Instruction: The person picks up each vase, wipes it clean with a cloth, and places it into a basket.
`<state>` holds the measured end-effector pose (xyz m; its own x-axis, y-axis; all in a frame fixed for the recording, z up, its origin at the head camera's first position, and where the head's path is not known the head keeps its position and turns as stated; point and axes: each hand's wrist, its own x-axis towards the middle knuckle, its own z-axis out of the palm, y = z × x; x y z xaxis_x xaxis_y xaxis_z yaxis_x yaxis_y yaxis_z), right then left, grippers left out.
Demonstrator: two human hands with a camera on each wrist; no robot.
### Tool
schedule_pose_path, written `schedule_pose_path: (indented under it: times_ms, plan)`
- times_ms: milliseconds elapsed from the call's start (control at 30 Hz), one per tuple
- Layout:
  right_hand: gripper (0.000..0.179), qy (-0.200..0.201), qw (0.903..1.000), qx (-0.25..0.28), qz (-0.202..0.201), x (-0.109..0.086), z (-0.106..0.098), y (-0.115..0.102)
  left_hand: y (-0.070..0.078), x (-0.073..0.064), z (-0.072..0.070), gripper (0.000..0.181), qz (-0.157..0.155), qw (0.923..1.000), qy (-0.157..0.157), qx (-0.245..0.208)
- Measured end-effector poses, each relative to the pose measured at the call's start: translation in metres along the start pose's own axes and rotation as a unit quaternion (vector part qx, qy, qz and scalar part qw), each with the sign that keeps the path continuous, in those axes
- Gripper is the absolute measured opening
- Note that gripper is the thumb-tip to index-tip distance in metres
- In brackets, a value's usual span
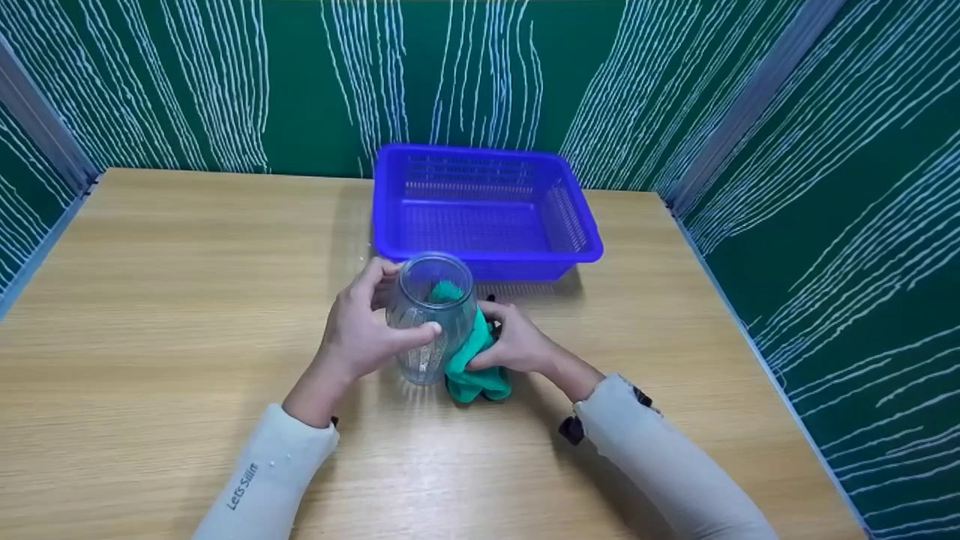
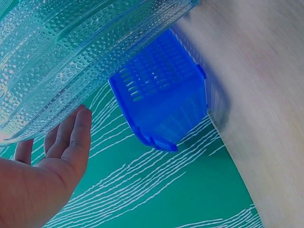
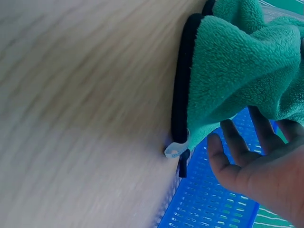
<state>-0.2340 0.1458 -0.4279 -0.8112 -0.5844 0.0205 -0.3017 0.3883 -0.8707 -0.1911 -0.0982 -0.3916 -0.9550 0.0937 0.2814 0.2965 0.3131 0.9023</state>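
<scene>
A clear glass jar (image 1: 420,319) with a dimpled, ribbed wall is in the middle of the head view, its round mouth turned up. My left hand (image 1: 360,322) grips it from the left, thumb across the near side and fingers round the far side. My right hand (image 1: 517,341) holds a bunched green cloth (image 1: 476,375) at the jar's right side. Green also shows near the jar's mouth; whether it is inside or behind the glass I cannot tell. The right wrist view shows the fluffy cloth (image 3: 237,66) with a black edge and a small white tag (image 3: 176,149), hanging above my fingers.
A blue plastic basket (image 1: 487,256) with slotted walls stands on the wooden table (image 1: 187,315) just beyond the jar. Green panels (image 1: 300,82) with white wavy lines enclose the table at the back and sides.
</scene>
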Motion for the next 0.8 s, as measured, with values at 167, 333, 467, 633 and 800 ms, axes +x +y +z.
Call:
schedule_pose_path:
  times_ms: [167, 333, 467, 633, 800]
  plan:
    - [0.066, 0.006, 0.9999, -0.014, -0.007, 0.002, 0.003, 0.01, 0.0, 0.0, -0.001, 0.067, 0.002, 1.0, 0.003, 0.002]
    - [0.065, 0.003, 0.9996, -0.026, -0.006, 0.002, 0.004, 0.011, -0.001, 0.0, 0.0, 0.065, 0.004, 1.0, 0.006, 0.001]
    - [0.065, 0.003, 0.9994, -0.033, -0.007, 0.003, 0.005, 0.013, 0.0, 0.0, 0.0, 0.065, 0.003, 1.0, 0.006, -0.001]
    - [0.065, 0.005, 0.9996, -0.026, 0.004, 0.002, 0.006, 0.014, 0.001, 0.0, 0.0, 0.066, 0.004, 1.0, 0.005, 0.0]
    - [0.063, 0.008, 0.9994, -0.027, 0.018, 0.002, 0.007, 0.016, 0.001, 0.0, 0.002, 0.066, 0.008, 1.0, 0.005, 0.001]
